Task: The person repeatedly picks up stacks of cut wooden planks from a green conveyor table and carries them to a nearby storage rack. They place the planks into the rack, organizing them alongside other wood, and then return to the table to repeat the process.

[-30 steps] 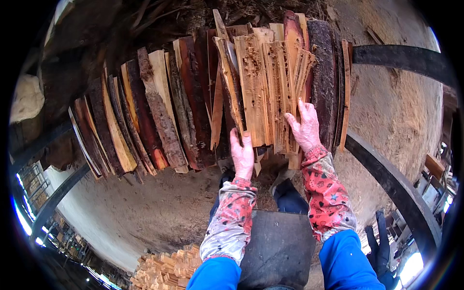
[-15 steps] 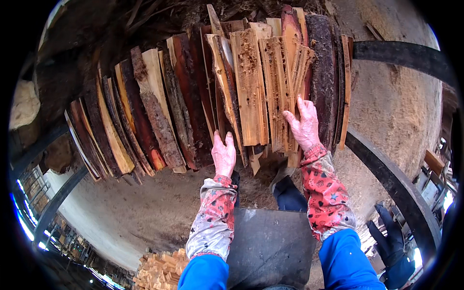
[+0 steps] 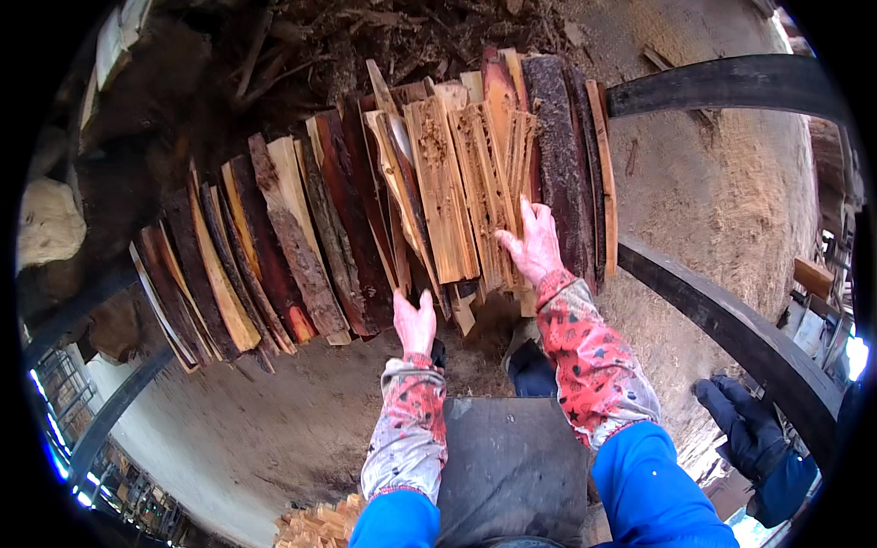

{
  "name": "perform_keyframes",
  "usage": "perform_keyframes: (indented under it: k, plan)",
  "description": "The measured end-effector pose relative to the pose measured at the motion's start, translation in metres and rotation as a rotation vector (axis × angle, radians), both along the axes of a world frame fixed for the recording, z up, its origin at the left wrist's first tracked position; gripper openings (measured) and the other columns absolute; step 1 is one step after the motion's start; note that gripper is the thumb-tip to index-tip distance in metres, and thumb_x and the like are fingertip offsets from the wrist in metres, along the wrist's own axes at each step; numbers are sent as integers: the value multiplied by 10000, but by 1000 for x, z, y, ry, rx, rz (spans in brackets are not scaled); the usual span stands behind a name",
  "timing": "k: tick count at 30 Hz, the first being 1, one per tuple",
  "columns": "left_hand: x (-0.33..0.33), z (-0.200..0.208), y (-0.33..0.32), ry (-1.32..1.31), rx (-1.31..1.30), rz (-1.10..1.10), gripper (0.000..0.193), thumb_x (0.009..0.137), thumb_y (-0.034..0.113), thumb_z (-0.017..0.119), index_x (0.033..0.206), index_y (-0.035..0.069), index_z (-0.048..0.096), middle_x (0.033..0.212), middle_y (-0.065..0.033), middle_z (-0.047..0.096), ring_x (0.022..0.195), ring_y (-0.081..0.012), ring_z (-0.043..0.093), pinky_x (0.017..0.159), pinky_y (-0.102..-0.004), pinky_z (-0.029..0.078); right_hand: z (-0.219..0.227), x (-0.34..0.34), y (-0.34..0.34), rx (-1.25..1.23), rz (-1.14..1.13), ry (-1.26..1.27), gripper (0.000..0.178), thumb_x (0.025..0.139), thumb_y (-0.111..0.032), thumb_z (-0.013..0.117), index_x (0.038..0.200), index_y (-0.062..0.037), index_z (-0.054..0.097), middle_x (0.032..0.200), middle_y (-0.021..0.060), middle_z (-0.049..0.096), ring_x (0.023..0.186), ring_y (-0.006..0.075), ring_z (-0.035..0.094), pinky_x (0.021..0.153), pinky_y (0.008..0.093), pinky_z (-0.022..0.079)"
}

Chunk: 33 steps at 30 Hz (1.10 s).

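A long row of split wood slats and bark-edged pieces point(image 3: 342, 210) lies side by side in front of me. On top rest a wide pale slab point(image 3: 442, 196) and a rougher, pitted pale slab point(image 3: 484, 183). My right hand point(image 3: 536, 247) touches the near part of the pitted slab, its thumb and forefinger spread apart. Below the near ends of the slats, close to a narrow split piece point(image 3: 402, 196), is my left hand point(image 3: 416, 326), thumb and fingers apart with nothing visible between them. Both arms wear patterned red-and-white cuffs over blue sleeves.
Curved dark bars point(image 3: 731, 329) flank the stack on the right, and dark bars point(image 3: 119, 402) stand at the left. A dark flat board point(image 3: 514, 470) lies before me. Small cut blocks point(image 3: 320, 522) are heaped at the lower left. Dark clothing point(image 3: 744, 425) lies at the right.
The view has shifted, so the stack sits further left in the picture. My left hand has drawn back toward me from the slats; my right hand stays by the pitted slab.
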<state>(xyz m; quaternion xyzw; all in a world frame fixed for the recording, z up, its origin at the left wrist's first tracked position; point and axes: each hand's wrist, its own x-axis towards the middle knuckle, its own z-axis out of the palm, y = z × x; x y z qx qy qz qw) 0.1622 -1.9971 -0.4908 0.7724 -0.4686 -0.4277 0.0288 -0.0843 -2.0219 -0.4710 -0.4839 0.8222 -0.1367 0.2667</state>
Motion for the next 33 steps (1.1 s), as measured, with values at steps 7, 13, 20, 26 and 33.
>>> perform_keyframes:
  k: [7,13,20,26,33]
  plan:
    - [53,56,78,38,21,-261,577,811,331,665,1217,-54,525,1157,-291,596,1124,-399,567,949,-420,452,58,31,64,-3,34,-45,632,768,-172,732,1312,-8,454,1178,190,470,1105,373,462,937,443,418]
    - [94,112,131,-44,120,-621,637,791,357,678,1235,-68,508,1262,-264,534,1199,-398,485,1030,-446,377,86,63,169,189,149,-133,579,792,-283,713,1279,-56,498,1101,194,509,1014,381,526,846,463,473]
    - [140,175,146,-145,303,-666,712,788,494,650,1229,-49,520,1301,-260,519,1203,-388,504,1013,-458,404,158,102,258,370,-4,-193,507,803,-339,688,1215,-69,570,1059,208,580,988,380,597,834,460,500]
    - [168,232,140,-202,579,-705,852,811,714,458,1132,-63,594,1153,-317,589,1140,-421,552,970,-482,423,204,146,281,411,-152,-305,517,828,-396,651,1234,-85,571,1136,191,589,1052,371,583,890,454,484]
    - [166,220,148,-168,606,-846,958,862,745,295,1059,-132,626,1101,-368,578,1163,-443,527,1003,-480,392,242,164,258,264,-161,-451,481,817,-374,646,1194,-77,609,1096,186,614,1063,364,578,911,458,469]
